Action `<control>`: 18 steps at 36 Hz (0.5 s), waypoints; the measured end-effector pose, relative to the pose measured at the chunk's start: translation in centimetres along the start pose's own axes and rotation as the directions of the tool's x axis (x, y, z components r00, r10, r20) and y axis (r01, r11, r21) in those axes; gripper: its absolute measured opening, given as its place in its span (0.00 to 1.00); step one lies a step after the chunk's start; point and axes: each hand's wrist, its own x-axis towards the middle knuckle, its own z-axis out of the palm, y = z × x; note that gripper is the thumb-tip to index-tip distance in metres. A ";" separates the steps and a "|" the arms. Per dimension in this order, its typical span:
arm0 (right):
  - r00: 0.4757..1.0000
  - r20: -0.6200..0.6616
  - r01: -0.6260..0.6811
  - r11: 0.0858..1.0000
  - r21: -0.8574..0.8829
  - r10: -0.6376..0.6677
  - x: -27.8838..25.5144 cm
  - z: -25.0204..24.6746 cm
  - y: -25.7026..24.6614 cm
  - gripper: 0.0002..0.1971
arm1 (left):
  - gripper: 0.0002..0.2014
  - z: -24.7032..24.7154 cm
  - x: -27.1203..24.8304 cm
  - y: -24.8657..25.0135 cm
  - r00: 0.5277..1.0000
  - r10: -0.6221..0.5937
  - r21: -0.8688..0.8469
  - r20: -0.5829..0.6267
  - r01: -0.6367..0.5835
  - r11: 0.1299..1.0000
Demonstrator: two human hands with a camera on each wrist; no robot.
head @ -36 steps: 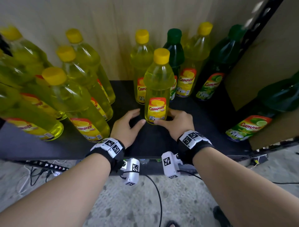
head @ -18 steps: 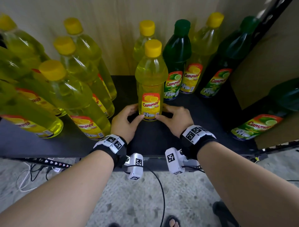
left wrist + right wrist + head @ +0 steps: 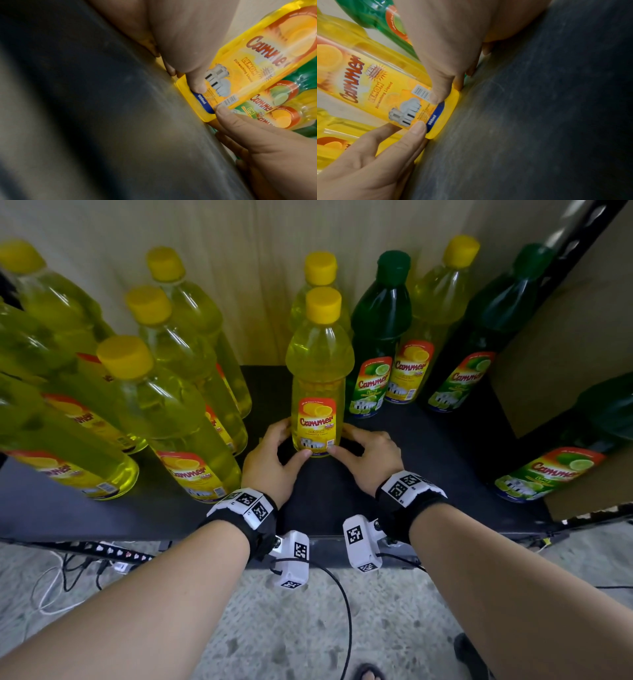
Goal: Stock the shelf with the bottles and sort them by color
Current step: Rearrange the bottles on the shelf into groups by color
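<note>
Both hands [image 3: 317,463] cupped round the upright yellow bottle's [image 3: 319,392] base.

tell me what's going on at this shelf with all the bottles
A person is stocking a black shelf with dish liquid. Both hands, left and right, grip the base of one upright yellow bottle standing mid-shelf. More yellow bottles crowd the left; to the right, a green bottle and others stand mixed with yellow, so sorting isn't finished.
</note>
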 end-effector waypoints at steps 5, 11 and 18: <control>1.000 -0.006 -0.019 0.998 0.063 0.019 -0.3 0.1 -0.1 0.37 | 0.33 -0.1 0.3 0.2 0.999 -0.043 -0.025 0.009 0.043 0.999; 0.997 -0.013 -0.076 0.996 0.048 0.077 -0.4 -0.2 -0.6 0.37 | 0.34 0.1 0.8 -0.8 0.996 0.012 0.029 0.084 -0.015 0.999; 0.994 0.001 -0.107 0.994 0.027 0.107 -0.3 -0.1 -0.7 0.40 | 0.34 -0.3 0.6 0.1 0.991 0.030 0.141 0.127 -0.048 0.989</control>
